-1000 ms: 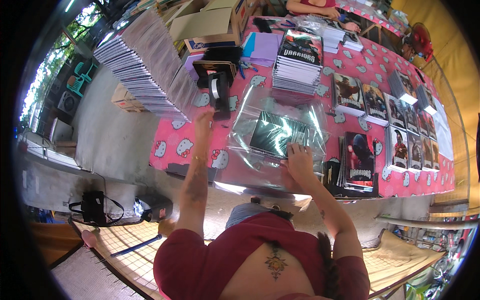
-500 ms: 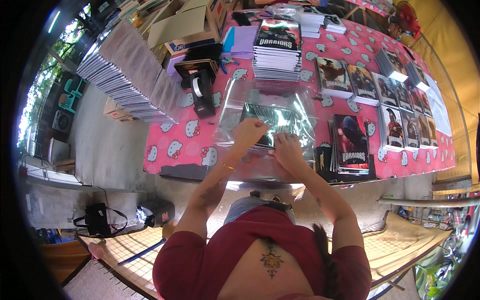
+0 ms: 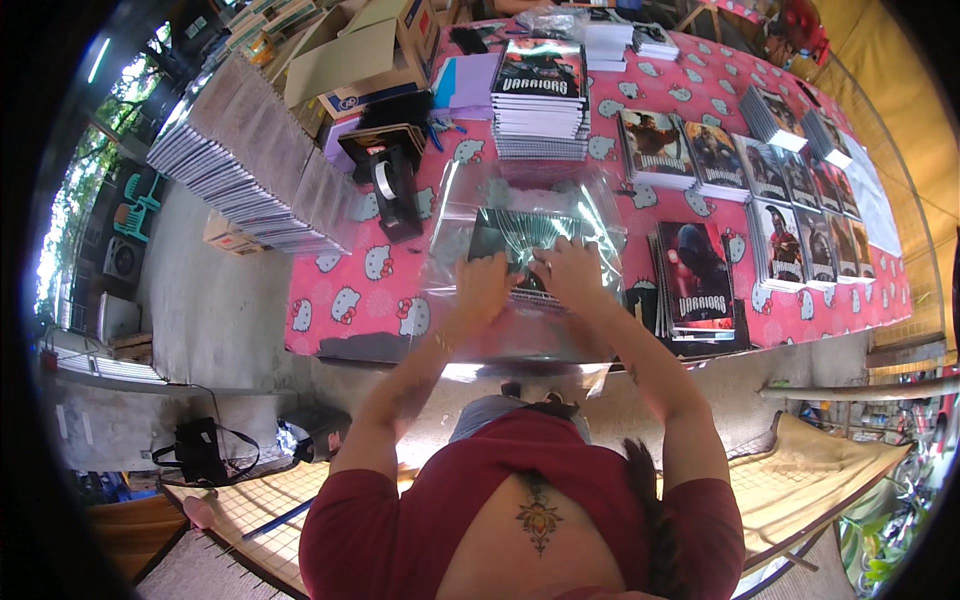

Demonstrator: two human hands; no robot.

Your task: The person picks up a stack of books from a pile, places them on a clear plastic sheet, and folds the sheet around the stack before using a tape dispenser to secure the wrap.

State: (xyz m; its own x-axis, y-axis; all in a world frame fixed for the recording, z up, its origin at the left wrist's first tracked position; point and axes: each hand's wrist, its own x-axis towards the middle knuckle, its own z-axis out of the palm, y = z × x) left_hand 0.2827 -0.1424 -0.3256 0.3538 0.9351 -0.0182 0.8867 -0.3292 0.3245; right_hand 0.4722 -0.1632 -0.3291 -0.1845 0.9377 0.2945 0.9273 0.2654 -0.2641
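A dark-covered book lies in front of me, covered by shiny, creased clear plastic. My left hand rests at the book's near left part, fingers curled down and closed on the plastic. Beside it, on the right, my right hand has bent fingers gripping the plastic over the book. A narrow gap separates the two hands. The fingertips are partly hidden. Left of the plastic stands a black tape dispenser. To the right sits a stack of books with a hooded figure on its cover.
The table has a pink patterned cloth. A tall book stack stands beyond the plastic, and piled booklets rise at the left. Several rows of books fill the right side. An open cardboard box is at the far left.
My left hand has come down toward me, from over the book to its near left part. My right hand has shifted slightly up and left on the plastic.
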